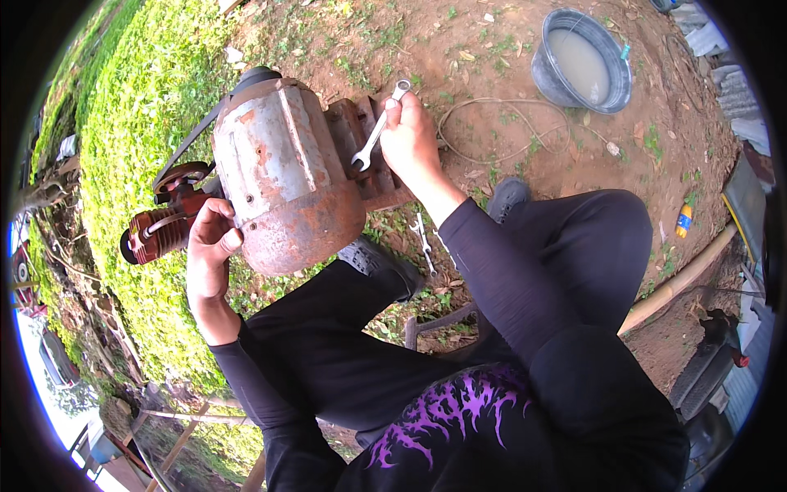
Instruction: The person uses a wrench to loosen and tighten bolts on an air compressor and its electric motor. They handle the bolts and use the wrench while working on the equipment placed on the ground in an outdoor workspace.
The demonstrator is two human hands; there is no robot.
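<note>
In front of me a rusty grey electric motor [266,156] rests on a brown metal base [381,189]. My right hand [410,139] is closed around a combination wrench [373,141]; its open jaw points down beside the base, and the ring end sticks out above my fist. My left hand [211,238] lies against the motor's left edge, thumb and fingers apart, with nothing visible in it. Just beyond that hand is a reddish finned compressor head [156,234]. A black belt [190,139] runs from the motor's far end toward the pulley [182,175].
More wrenches [423,243] lie on the ground near my shoes. A dark bucket [545,70] of cloudy liquid stands at the far right, with a thin cable [504,102] looped beside it. A small orange-and-yellow bottle [684,220] and a bamboo pole [680,279] are on the right.
</note>
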